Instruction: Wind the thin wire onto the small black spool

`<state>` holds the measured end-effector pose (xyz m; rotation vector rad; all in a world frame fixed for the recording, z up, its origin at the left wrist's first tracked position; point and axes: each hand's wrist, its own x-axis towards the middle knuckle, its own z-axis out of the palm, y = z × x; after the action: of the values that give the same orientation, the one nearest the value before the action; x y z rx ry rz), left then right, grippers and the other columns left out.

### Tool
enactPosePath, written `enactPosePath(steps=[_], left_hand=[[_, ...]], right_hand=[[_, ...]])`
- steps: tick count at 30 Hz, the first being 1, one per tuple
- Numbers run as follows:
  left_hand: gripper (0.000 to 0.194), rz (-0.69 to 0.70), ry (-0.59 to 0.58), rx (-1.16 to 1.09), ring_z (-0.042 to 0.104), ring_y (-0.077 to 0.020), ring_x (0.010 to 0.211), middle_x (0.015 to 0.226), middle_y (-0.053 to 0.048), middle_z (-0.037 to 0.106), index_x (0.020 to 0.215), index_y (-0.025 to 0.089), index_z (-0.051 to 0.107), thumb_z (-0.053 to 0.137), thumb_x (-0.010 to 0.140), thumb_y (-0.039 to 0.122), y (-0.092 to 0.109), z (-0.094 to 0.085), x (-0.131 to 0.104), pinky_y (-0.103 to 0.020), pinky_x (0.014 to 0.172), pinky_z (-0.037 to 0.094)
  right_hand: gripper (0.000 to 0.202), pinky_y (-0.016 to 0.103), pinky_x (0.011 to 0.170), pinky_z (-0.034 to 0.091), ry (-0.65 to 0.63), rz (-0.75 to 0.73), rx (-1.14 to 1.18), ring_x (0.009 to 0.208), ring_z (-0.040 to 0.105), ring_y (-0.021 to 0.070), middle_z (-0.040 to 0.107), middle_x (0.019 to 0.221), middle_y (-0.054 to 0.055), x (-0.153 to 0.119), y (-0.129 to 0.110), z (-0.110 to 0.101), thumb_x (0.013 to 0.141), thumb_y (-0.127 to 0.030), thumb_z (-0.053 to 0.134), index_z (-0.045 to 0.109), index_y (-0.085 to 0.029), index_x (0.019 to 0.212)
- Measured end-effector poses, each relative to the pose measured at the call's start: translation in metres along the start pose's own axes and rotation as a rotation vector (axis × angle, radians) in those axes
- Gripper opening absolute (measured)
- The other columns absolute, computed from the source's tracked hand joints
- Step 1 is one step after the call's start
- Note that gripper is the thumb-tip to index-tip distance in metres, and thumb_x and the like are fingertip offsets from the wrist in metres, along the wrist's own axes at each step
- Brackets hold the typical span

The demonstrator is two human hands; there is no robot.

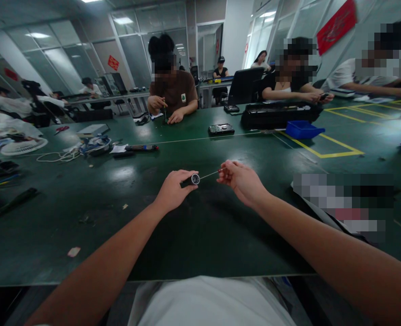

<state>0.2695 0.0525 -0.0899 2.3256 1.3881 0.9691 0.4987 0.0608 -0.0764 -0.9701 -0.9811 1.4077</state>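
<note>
My left hand (169, 192) is closed on a small black flashlight (195, 179), pinched between thumb and fingers. Its round, silver-rimmed end faces me, and the rest of its body is mostly behind the fingers. To the right, my right hand (244, 183) grips the red handle of a thin screwdriver (208, 175). The metal shaft points left and reaches the flashlight's rim; I cannot tell whether the tip goes inside or just touches it. Both hands are above the green tabletop (193, 240).
A blue bin (303, 130), an opened hard drive (221, 129) and a long black device (278, 116) stand farther back. Left of these lie a pen-shaped tool (142, 148) and tangled cables (68, 155). A blurred-out packet (343, 203) lies right. Across the table a person (175, 90) works.
</note>
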Motion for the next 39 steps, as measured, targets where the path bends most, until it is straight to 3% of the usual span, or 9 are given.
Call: enactPosePath(steps=[5,11,14,19,25,28,33,39], left_hand=[[0.042,0.013,0.002,0.01,0.061,-0.0239,0.112,0.121,-0.003,0.069,0.124,0.028,0.067,0.076,0.083,0.023,0.0,0.0,0.0,-0.043,0.099,0.043],[0.042,0.003,0.001,0.028,0.061,-0.0245,0.11,0.12,-0.003,0.07,0.123,0.027,0.068,0.077,0.082,0.024,0.002,-0.001,0.0,-0.043,0.097,0.044],[0.043,-0.007,-0.002,0.028,0.062,-0.0249,0.11,0.119,-0.004,0.07,0.123,0.027,0.068,0.077,0.082,0.022,0.003,-0.001,0.0,-0.044,0.097,0.044],[0.042,0.002,0.003,0.022,0.062,-0.0249,0.109,0.118,-0.004,0.07,0.123,0.027,0.068,0.077,0.082,0.022,0.002,0.0,0.0,-0.045,0.098,0.044],[0.044,0.011,0.006,0.032,0.061,-0.0241,0.111,0.12,-0.003,0.07,0.124,0.028,0.067,0.076,0.082,0.021,-0.003,0.001,-0.001,-0.044,0.098,0.044],[0.043,0.008,0.0,0.03,0.061,-0.0243,0.112,0.12,-0.003,0.07,0.124,0.028,0.067,0.076,0.083,0.022,-0.004,0.001,-0.001,-0.044,0.099,0.044],[0.042,0.008,0.003,0.026,0.061,-0.0245,0.112,0.119,-0.004,0.07,0.123,0.029,0.068,0.076,0.082,0.022,-0.004,0.001,-0.001,-0.045,0.1,0.044],[0.041,-0.022,-0.006,0.024,0.062,-0.0253,0.111,0.119,-0.005,0.07,0.122,0.028,0.069,0.075,0.082,0.022,0.0,-0.001,0.0,-0.045,0.099,0.045]], right_hand=[[0.023,0.035,0.075,0.055,0.0,-0.217,-0.198,0.074,0.064,0.0158,0.066,0.081,0.002,-0.007,0.001,0.003,0.087,-0.043,0.065,0.063,-0.02,0.088],[0.024,0.036,0.076,0.055,-0.032,-0.338,-0.389,0.076,0.067,0.0175,0.07,0.083,0.004,-0.011,0.0,0.003,0.092,-0.042,0.058,0.064,-0.019,0.095],[0.025,0.033,0.071,0.053,-0.032,-0.378,-0.538,0.075,0.069,0.0174,0.073,0.083,0.004,-0.017,-0.007,0.004,0.093,-0.043,0.059,0.066,-0.019,0.094],[0.034,0.029,0.052,0.04,0.056,-0.491,-0.887,0.053,0.059,0.0156,0.066,0.06,0.0,-0.024,-0.014,0.004,0.086,-0.053,0.067,0.069,-0.02,0.078],[0.014,0.031,0.068,0.049,-0.131,-0.648,-0.927,0.078,0.068,0.019,0.073,0.087,0.005,-0.028,-0.018,0.006,0.093,-0.03,0.058,0.067,-0.02,0.096],[0.015,0.031,0.07,0.049,-0.175,-0.648,-0.957,0.079,0.067,0.0188,0.072,0.086,0.005,-0.03,-0.02,0.007,0.094,-0.028,0.054,0.066,-0.019,0.096],[0.032,0.03,0.06,0.041,-0.131,-0.57,-1.026,0.059,0.059,0.0159,0.065,0.066,0.001,-0.027,-0.018,0.006,0.1,-0.039,0.045,0.068,-0.02,0.091],[0.027,0.033,0.065,0.043,-0.169,-0.608,-1.041,0.073,0.062,0.0207,0.07,0.086,0.005,-0.029,-0.018,0.007,0.095,-0.028,0.048,0.061,-0.023,0.118]])
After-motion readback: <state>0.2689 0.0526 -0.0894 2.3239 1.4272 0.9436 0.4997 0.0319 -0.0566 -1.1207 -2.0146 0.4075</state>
